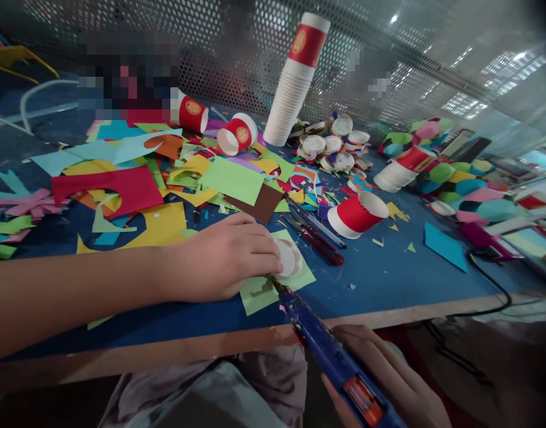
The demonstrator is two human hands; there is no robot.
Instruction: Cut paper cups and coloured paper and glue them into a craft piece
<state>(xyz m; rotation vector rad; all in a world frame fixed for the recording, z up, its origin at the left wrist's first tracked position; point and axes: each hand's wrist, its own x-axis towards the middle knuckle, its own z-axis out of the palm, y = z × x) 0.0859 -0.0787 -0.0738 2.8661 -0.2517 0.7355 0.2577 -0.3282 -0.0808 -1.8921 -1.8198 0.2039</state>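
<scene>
My right hand (384, 368) is wrapped round a blue hot glue gun (326, 339). The gun's dark nozzle points up and left, at the near edge of a white cut-off cup bottom (289, 261). This round piece rests on a square of pale green paper (260, 297) near the table's front edge. My left hand (237, 255) reaches in from the left with its fingers curled together, the fingertips on the left side of the cup bottom. Its thumb is mostly hidden. Just beyond lie a dark red utility knife (320, 242) and a pen (324, 224).
Coloured paper scraps (107, 190) cover the table's left and middle. A tall stack of paper cups (295, 77) stands behind them, near a heap of cut cup bottoms (338, 145). One red-and-white cup (358, 214) lies nearer. A black cable (491, 285) runs over the table edge at right.
</scene>
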